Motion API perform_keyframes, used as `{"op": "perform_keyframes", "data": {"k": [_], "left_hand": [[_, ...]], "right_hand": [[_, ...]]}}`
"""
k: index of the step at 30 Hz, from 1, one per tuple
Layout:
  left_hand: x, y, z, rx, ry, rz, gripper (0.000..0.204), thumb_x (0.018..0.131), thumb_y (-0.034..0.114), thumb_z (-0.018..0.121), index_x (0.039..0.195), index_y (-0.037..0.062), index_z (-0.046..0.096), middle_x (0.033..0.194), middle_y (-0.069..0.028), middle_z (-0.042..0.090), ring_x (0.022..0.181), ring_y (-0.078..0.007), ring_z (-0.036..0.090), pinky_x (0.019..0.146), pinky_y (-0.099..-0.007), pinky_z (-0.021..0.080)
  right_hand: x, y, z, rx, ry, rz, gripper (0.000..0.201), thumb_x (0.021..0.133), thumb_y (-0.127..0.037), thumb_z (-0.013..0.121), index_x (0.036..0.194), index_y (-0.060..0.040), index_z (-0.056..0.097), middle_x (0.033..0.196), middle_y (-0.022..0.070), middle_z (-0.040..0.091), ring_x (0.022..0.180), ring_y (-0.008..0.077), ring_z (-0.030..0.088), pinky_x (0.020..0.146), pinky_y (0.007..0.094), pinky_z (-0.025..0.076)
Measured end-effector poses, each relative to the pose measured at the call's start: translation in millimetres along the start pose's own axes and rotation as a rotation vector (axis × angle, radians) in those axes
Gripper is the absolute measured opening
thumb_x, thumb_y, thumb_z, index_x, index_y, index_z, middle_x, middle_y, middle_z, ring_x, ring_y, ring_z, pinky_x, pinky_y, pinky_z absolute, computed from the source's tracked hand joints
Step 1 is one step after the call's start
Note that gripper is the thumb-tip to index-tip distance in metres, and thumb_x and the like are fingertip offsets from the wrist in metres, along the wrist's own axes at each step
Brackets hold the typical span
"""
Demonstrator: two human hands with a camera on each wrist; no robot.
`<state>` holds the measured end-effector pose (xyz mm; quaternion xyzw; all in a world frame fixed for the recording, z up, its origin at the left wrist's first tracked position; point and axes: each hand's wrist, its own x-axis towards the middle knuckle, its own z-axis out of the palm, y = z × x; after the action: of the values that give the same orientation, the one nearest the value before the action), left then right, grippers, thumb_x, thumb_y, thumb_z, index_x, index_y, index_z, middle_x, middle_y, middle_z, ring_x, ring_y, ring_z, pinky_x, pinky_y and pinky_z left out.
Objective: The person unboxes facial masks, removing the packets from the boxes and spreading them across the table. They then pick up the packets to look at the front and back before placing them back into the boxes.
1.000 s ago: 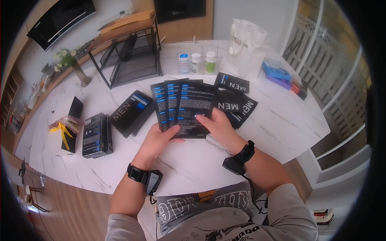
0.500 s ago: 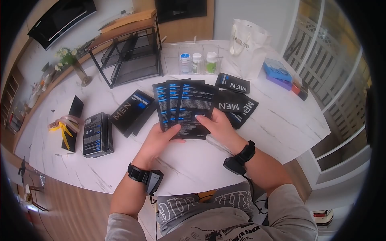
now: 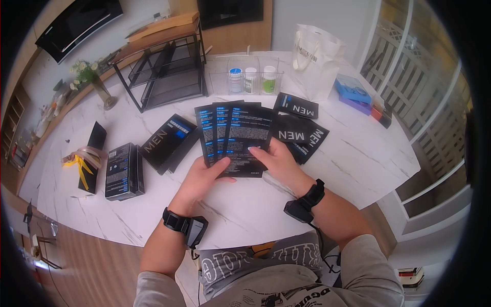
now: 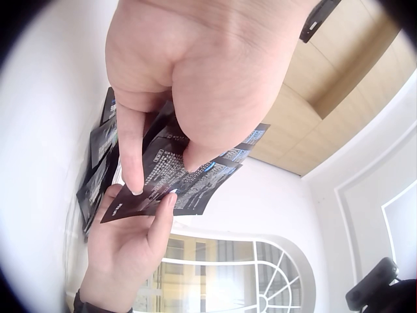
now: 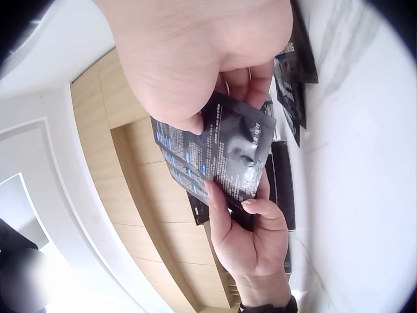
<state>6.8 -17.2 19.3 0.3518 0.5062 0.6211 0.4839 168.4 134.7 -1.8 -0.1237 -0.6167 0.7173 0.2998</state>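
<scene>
Currently, a fan of packets is pinched at its lower left by the left hand and at its right edge by the right hand. Both thumbs are pressed on the printed faces; the fingers behind are partly hidden. Should thumb pressure be uneven, inner packets could be slid out beyond the fingertips, their film appearing slick. If the fan is lowered carelessly, loose sachets just beyond the right fingers could be displaced.

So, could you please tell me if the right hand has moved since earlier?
No, the right hand shows no visible shift against the white paper bag.
</scene>
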Motion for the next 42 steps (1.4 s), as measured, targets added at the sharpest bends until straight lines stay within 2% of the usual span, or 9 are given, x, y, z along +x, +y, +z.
{"op": "perform_keyframes", "data": {"k": [27, 30, 33, 36, 42], "left_hand": [[1.0, 0.8, -0.1, -0.052, 0.062, 0.008, 0.026, 0.101, 0.011, 0.053, 0.124, -0.0012, 0.057, 0.113, -0.0123, 0.067, 0.093, -0.021, 0.069, 0.07, -0.0344, 0.062], [0.0, 3.2, -0.9, -0.069, 0.051, 0.008, 0.03, 0.1, 0.013, 0.055, 0.125, -0.0033, 0.056, 0.117, -0.0138, 0.065, 0.102, -0.0221, 0.066, 0.077, -0.0329, 0.061], [0.5, 1.6, -2.6, -0.079, 0.037, 0.008, 0.03, 0.1, 0.013, 0.055, 0.125, -0.0028, 0.056, 0.117, -0.0134, 0.065, 0.102, -0.0218, 0.066, 0.077, -0.033, 0.061], [1.1, -0.1, -0.5, -0.075, 0.059, 0.035, 0.026, 0.101, 0.01, 0.051, 0.125, -0.0005, 0.057, 0.113, -0.0129, 0.067, 0.091, -0.021, 0.069, 0.068, -0.0334, 0.062], [0.9, 1.8, 0.3, -0.089, 0.082, 0.061, 0.027, 0.1, 0.009, 0.053, 0.126, 0.0, 0.056, 0.113, -0.0122, 0.067, 0.09, -0.0203, 0.069, 0.068, -0.0332, 0.062]], "right_hand": [[-0.3, 0.9, -2.1, -0.055, -0.039, 0.001, 0.029, 0.096, -0.01, 0.063, 0.123, 0.0003, 0.059, 0.112, 0.0037, 0.066, 0.1, 0.0093, 0.061, 0.089, 0.026, 0.049], [0.0, 0.6, -2.3, -0.064, -0.05, -0.014, 0.029, 0.097, -0.01, 0.062, 0.124, 0.0007, 0.059, 0.113, 0.0038, 0.066, 0.1, 0.009, 0.061, 0.09, 0.0258, 0.049], [-0.2, 0.4, -3.1, -0.069, -0.053, -0.018, 0.028, 0.098, -0.01, 0.06, 0.123, 0.0012, 0.059, 0.113, 0.0039, 0.067, 0.1, 0.0084, 0.06, 0.09, 0.0254, 0.049], [-0.1, 1.6, -2.9, -0.047, -0.045, -0.012, 0.026, 0.098, -0.009, 0.059, 0.122, 0.0017, 0.06, 0.113, 0.0038, 0.067, 0.099, 0.0079, 0.06, 0.09, 0.0249, 0.049], [-0.3, 0.8, -1.9, -0.014, -0.03, -0.016, 0.025, 0.099, -0.01, 0.059, 0.12, 0.0021, 0.061, 0.112, 0.0036, 0.067, 0.099, 0.0076, 0.06, 0.089, 0.0246, 0.049]]}}
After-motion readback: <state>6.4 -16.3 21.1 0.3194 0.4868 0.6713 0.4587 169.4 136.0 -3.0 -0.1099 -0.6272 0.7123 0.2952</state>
